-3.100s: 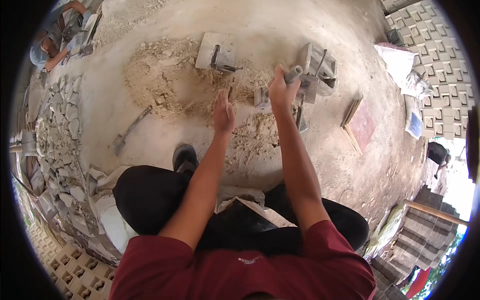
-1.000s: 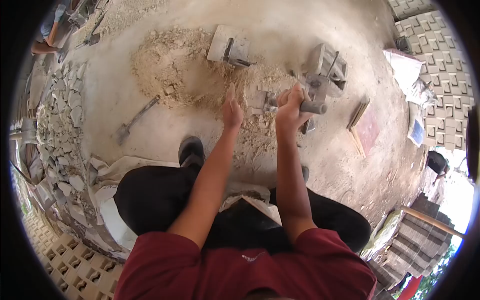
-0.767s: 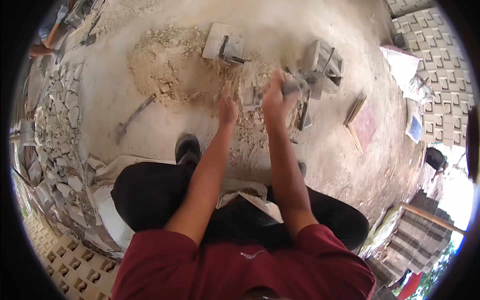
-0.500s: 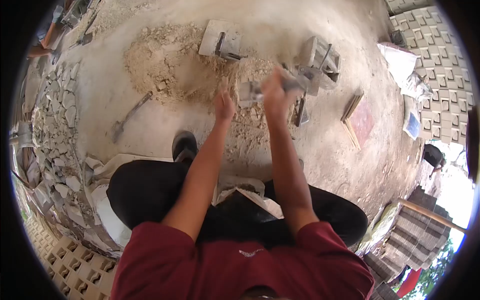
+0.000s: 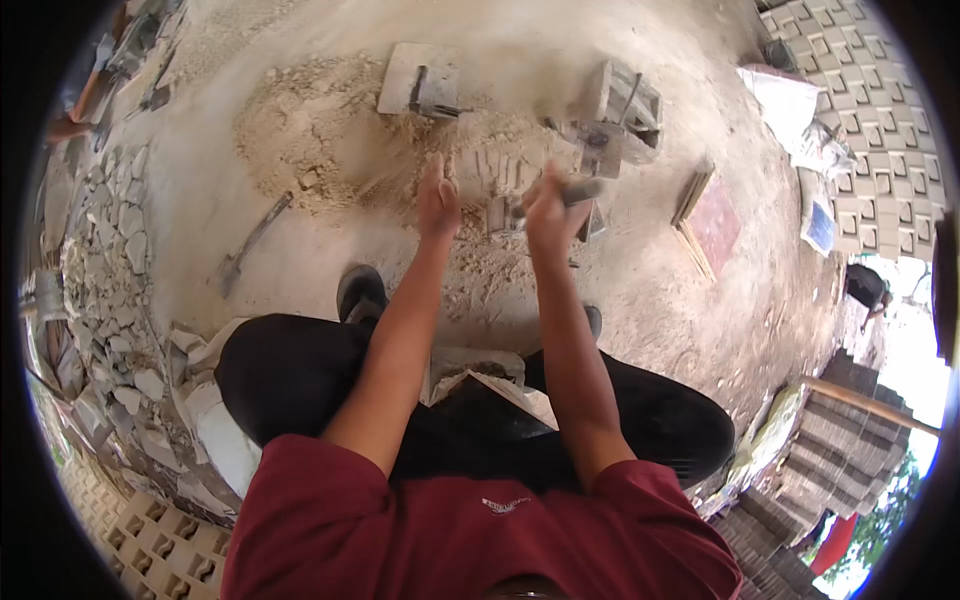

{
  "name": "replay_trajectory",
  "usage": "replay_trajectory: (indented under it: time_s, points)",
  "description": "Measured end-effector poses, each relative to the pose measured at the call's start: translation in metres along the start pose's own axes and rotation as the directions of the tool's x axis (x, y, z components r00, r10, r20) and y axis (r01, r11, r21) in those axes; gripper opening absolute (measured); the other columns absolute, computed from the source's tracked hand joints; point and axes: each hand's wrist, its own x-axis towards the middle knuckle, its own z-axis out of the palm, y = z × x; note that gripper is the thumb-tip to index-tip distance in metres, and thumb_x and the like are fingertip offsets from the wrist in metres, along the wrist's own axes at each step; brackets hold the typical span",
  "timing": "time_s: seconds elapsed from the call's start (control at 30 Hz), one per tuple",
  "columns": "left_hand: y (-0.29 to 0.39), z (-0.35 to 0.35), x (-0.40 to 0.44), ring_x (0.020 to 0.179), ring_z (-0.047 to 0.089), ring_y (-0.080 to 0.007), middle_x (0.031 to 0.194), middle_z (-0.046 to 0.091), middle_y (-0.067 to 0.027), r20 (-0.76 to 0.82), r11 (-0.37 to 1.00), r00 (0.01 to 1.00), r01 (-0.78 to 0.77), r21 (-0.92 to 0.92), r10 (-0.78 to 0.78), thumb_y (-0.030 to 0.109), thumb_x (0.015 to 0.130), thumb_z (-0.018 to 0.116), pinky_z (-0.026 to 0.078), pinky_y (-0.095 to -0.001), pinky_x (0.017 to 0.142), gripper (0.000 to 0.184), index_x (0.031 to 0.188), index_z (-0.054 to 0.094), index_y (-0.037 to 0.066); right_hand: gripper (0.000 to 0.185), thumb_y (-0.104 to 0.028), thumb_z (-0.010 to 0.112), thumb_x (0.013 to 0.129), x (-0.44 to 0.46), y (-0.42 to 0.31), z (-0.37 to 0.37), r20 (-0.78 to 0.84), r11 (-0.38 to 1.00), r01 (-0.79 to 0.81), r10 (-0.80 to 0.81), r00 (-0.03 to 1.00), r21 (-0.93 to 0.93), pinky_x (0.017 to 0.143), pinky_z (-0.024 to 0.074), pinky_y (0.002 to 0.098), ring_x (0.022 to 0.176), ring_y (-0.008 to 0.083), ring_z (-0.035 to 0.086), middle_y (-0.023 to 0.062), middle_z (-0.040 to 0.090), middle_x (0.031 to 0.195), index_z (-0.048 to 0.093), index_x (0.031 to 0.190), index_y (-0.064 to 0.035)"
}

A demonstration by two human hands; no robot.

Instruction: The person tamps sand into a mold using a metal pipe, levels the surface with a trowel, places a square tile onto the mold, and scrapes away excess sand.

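Note:
My right hand (image 5: 546, 215) is closed around a blurred tool with a thick rounded handle (image 5: 584, 191). A flat grey piece (image 5: 501, 214) shows left of that hand; whether it belongs to the tool I cannot tell. Just beyond my hands lies a dusty, ridged form (image 5: 492, 170) among loose pale powder. My left hand (image 5: 438, 203) is held on the form's left side, fingers stretched forward, with nothing visible in it. Whether its fingertips touch the form is unclear.
A powder heap (image 5: 305, 135) lies ahead left, near a square plate (image 5: 398, 78) with a handle. A metal mould (image 5: 628, 105) stands ahead right. A long tool (image 5: 255, 240) lies left, a reddish board (image 5: 712, 225) right. Broken rubble (image 5: 115, 260) lines the left side.
My right hand has come slightly nearer to me with the tool, uncovering the ridged form. My left hand has shifted slightly left; the whole view has moved a little too.

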Motion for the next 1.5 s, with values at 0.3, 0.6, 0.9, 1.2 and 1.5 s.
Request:
replay_trajectory:
  time_s: [0.3, 0.6, 0.9, 1.2, 1.5]
  points:
    - [0.008, 0.002, -0.018, 0.132, 0.038, -0.0410, 0.140, 0.042, -0.0257, 0.056, 0.985, 0.998, 0.005, 0.171, -0.015, 0.039, 0.099, 0.027, 0.027, -0.0467, 0.110, 0.060, 0.140, 0.038, -0.004, 0.039, -0.011, 0.051, 0.096, 0.022, -0.006, -0.020, -0.069, 0.986, -0.122, 0.130, 0.989, 0.118, 0.034, 0.0302, 0.0251, 0.039, 0.0045, 0.039, -0.0030, 0.044, 0.049, 0.045, 0.057, -0.0117]
    - [0.008, 0.005, -0.010, 0.136, 0.033, -0.0382, 0.145, 0.037, -0.0232, 0.096, 0.914, 0.990, -0.131, 0.385, 0.101, 0.038, 0.098, 0.025, 0.022, -0.0459, 0.113, 0.060, 0.144, 0.032, 0.000, 0.044, -0.011, 0.051, 0.094, 0.050, -0.015, -0.035, -0.151, 0.999, 0.012, -0.019, 0.988, -0.051, 0.038, 0.0257, 0.0247, 0.038, 0.0064, 0.034, -0.0031, 0.040, 0.045, 0.036, 0.053, -0.0110]
    - [0.020, 0.004, -0.008, 0.139, 0.030, -0.0351, 0.147, 0.036, -0.0201, 0.109, 0.901, 0.990, -0.131, 0.414, 0.094, 0.038, 0.098, 0.023, 0.021, -0.0446, 0.114, 0.060, 0.144, 0.033, 0.001, 0.038, -0.018, 0.057, 0.091, 0.085, 0.028, -0.022, -0.161, 0.989, 0.019, -0.043, 0.986, -0.145, 0.070, 0.0377, 0.0350, 0.051, 0.0158, 0.043, 0.0009, 0.044, 0.049, 0.050, 0.056, -0.0028]
    - [0.014, 0.006, -0.004, 0.137, 0.032, -0.0373, 0.145, 0.037, -0.0232, 0.067, 0.922, 0.991, -0.132, 0.365, 0.115, 0.041, 0.098, 0.023, 0.022, -0.0447, 0.114, 0.062, 0.142, 0.035, -0.002, 0.031, -0.015, 0.060, 0.088, 0.095, 0.019, 0.015, -0.137, 0.977, 0.199, -0.207, 0.969, -0.072, 0.053, 0.0383, 0.0349, 0.055, 0.0174, 0.048, 0.0000, 0.042, 0.051, 0.053, 0.060, -0.0040]
    - [0.006, 0.006, -0.002, 0.135, 0.034, -0.0398, 0.144, 0.038, -0.0258, 0.042, 0.932, 0.995, -0.095, 0.349, 0.085, 0.040, 0.099, 0.022, 0.024, -0.0451, 0.113, 0.063, 0.140, 0.036, -0.005, 0.032, -0.012, 0.060, 0.090, 0.087, 0.012, 0.037, -0.144, 1.000, 0.025, -0.023, 0.989, 0.013, 0.043, 0.0330, 0.0308, 0.055, 0.0087, 0.045, 0.0006, 0.048, 0.065, 0.049, 0.061, -0.0058]
